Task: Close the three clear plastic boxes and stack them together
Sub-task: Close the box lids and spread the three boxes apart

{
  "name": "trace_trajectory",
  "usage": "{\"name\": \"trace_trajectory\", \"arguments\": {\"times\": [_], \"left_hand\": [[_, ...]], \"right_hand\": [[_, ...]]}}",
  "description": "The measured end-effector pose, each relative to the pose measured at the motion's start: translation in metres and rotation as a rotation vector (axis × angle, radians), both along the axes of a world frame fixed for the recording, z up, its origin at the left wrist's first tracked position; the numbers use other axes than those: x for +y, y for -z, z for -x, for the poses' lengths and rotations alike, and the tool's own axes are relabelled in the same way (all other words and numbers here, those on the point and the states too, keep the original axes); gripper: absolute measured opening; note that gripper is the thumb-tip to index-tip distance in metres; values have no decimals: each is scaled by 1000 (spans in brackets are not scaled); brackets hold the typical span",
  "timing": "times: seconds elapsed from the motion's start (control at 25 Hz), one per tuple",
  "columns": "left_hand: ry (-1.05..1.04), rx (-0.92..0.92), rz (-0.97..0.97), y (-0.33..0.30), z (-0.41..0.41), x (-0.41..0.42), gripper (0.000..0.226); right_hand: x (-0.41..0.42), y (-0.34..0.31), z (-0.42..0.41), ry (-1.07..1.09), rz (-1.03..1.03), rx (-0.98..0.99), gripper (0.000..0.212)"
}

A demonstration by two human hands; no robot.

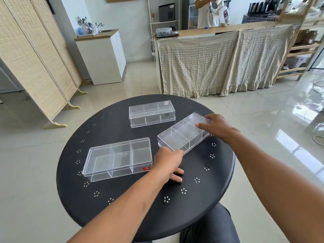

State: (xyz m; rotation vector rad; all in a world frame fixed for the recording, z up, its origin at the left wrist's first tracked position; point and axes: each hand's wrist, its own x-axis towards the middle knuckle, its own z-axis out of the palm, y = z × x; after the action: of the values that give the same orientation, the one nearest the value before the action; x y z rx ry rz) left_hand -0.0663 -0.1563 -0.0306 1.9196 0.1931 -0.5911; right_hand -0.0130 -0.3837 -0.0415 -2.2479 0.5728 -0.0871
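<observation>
Three clear plastic boxes with inner dividers lie on a round black table [122, 204], all with lids on. The near-left box [117, 159] carries a small red label at its front right corner. The far box [151, 113] sits toward the table's back. The right box [184, 133] lies at an angle between my hands. My left hand [169, 163] grips its near corner, thumb on top. My right hand [217, 126] holds its far end, fingers over the lid. I cannot tell whether this box is lifted off the table.
The table top has small flower-shaped hole patterns around its rim. Behind it stand a cloth-draped counter [219, 64], a white cabinet [103, 57] and a folding woven screen [35, 55] at left. A person [210, 11] stands behind the counter. My knee [210, 227] shows below the table.
</observation>
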Motion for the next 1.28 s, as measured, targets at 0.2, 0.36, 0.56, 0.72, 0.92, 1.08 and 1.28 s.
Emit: {"name": "trace_trajectory", "arguments": {"times": [0.2,0.36,0.56,0.72,0.92,1.08,1.28], "left_hand": [[61,-143,-205,-15,-21,2,31],[-40,-157,-148,-29,-33,-8,16],[-72,-212,-175,-27,-43,-8,16],[-99,-367,-178,-33,-51,-2,16],[-56,-587,-125,-33,-73,12,20],[-24,-679,-211,-17,-75,22,52],[56,-660,-280,-6,-67,24,65]], "right_hand": [[-32,-7,34,-6,-163,164,55],[-35,-2,45,-31,-368,153,77],[-19,-2,50,24,-476,-38,12],[-18,-10,42,41,-527,-207,40],[-10,-7,44,-13,-374,-314,55],[4,15,49,17,-348,-378,68],[12,17,54,78,-315,-348,66]]}}
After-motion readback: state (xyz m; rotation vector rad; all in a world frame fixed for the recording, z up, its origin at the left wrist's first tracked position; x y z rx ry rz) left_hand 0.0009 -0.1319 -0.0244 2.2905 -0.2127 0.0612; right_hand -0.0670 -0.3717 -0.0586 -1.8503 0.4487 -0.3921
